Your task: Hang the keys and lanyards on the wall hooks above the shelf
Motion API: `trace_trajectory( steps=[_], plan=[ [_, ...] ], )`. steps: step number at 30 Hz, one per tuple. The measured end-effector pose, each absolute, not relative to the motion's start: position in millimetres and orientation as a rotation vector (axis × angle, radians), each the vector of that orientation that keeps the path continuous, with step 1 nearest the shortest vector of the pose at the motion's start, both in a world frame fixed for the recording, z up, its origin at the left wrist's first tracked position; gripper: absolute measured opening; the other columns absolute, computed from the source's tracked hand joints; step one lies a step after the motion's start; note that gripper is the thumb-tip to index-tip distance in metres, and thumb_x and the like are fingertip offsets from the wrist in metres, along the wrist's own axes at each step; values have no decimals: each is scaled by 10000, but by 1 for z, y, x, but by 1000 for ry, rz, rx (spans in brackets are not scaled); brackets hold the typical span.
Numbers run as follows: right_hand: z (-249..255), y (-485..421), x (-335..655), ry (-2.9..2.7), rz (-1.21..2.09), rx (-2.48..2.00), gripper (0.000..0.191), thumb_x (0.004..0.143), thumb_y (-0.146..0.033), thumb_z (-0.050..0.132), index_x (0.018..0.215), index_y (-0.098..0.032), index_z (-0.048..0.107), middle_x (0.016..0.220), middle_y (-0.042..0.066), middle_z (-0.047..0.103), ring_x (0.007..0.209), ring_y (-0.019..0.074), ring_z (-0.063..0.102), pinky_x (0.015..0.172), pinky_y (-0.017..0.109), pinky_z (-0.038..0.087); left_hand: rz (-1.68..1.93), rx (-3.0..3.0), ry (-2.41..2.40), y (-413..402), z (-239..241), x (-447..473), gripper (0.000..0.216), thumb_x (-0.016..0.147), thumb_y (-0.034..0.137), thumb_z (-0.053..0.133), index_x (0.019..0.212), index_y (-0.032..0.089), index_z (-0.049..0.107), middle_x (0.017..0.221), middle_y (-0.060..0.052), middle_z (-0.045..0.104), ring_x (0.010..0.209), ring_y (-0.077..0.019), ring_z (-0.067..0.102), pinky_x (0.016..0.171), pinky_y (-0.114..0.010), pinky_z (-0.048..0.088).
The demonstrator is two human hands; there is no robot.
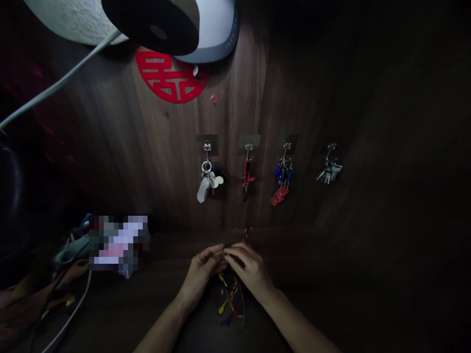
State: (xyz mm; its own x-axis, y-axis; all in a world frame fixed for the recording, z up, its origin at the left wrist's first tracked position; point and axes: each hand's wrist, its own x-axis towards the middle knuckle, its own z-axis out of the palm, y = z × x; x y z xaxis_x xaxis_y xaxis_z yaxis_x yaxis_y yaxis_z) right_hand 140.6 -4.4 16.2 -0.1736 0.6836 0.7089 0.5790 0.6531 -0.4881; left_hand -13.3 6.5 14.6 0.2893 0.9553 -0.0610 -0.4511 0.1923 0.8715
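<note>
Low in the middle of the view, my left hand (206, 264) and my right hand (252, 269) meet, fingertips pinched together. Between them they hold the top of a bunch of coloured cords (231, 296). Yellow, blue, red and green strands dangle below the fingers, and a narrow greyish piece shows among them. The part pinched in the fingertips is small and mostly covered. Just behind my right hand, a small dark reddish strand (246, 234) sticks up; whether it belongs to the bunch I cannot tell.
On the wooden wall hang a key bunch with a grey fob (203, 189), a red-strapped item (247, 174), blue-topped keys with a red tag (280, 195) and plain keys (327, 172). Caps (217, 29) hang above a red cutout (172, 86). A blurred-out box (119, 245) and cable (86, 294) lie left.
</note>
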Motion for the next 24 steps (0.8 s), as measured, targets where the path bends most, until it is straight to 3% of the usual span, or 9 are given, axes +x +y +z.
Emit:
trace_trajectory(
  steps=[5,12,16,21,24],
  plan=[
    [21,-9,139,-2041,50,-899,214,841,-227,556,1041,-249,628,949,53,662,889,197,585,802,361,485,1165,855,744,9,15,-14,351,626,320,782,928,162,696,906,-48,714,830,-167,649,732,-229,503],
    [19,-5,141,-1804,207,-975,174,815,-161,525,963,-226,590,939,59,649,907,196,589,813,354,478,1190,818,625,12,17,-16,263,639,252,787,867,161,695,846,-8,682,725,-99,627,727,-205,507],
    [17,-3,138,-1810,619,-1096,478,709,-184,624,1167,-238,499,1079,43,635,997,202,592,875,343,463,1184,813,530,9,23,-17,229,686,210,758,892,140,690,861,-26,660,728,-95,626,710,-193,522],
    [18,-1,138,-1805,851,-1109,250,763,-200,564,1009,-218,604,965,22,672,923,189,614,848,327,460,1238,741,497,9,29,-22,240,667,177,770,890,147,686,868,-17,656,750,-96,632,708,-183,537],
    [17,4,144,-1685,967,-1099,233,762,-228,585,994,-206,599,878,12,658,836,173,623,773,304,479,1317,671,499,14,29,-28,257,642,177,784,880,162,690,892,-8,665,765,-90,637,722,-177,536]
  ],
)
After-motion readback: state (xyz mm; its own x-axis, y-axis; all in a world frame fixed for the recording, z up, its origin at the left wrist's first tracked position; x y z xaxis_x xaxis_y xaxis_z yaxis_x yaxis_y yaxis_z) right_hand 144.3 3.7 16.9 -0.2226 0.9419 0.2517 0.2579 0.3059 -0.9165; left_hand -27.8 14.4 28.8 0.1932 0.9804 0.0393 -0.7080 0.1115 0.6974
